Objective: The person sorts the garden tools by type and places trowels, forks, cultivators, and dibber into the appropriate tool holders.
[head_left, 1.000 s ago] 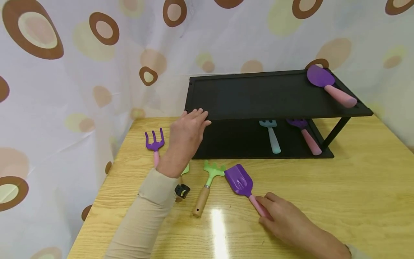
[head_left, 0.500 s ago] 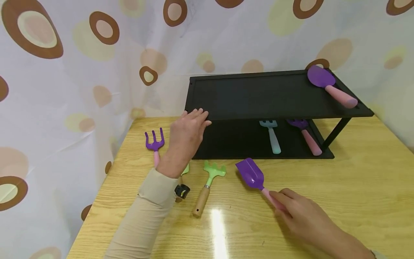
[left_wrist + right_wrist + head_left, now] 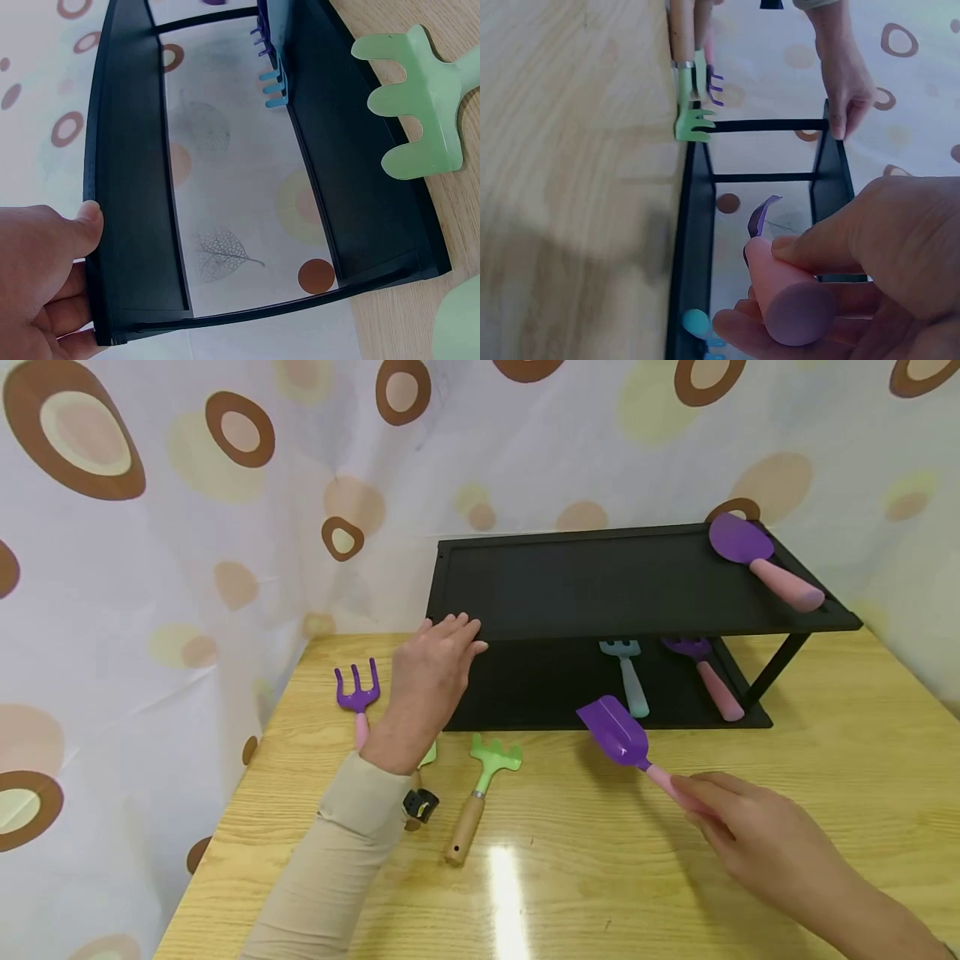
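Note:
My right hand point(image 3: 765, 843) holds the pink handle of a purple garden shovel point(image 3: 615, 731), thumb and fingers wrapped round it in the right wrist view. The shovel is raised over the table, its blade overlapping the front edge of the black two-tier rack point(image 3: 585, 585) in the head view. At the rack's front left corner, my left hand point(image 3: 431, 681) grips the upper shelf's edge, the thumb point(image 3: 90, 217) showing against it in the left wrist view. A purple trowel point(image 3: 742, 539) lies on the top shelf's right end. Below it are a light blue hand fork point(image 3: 635, 689) and a purple one point(image 3: 722, 689).
On the wooden table, a green hand rake point(image 3: 495, 758) with a wooden handle lies in front of the rack. Left of it, a purple hand fork point(image 3: 357, 693) and a light green tool point(image 3: 429, 754) are partly hidden by my left arm. A patterned cloth point(image 3: 225, 527) hangs behind.
My right hand has lifted the purple shovel off the table and carried it right and toward the rack. The left hand keeps its place at the rack's corner.

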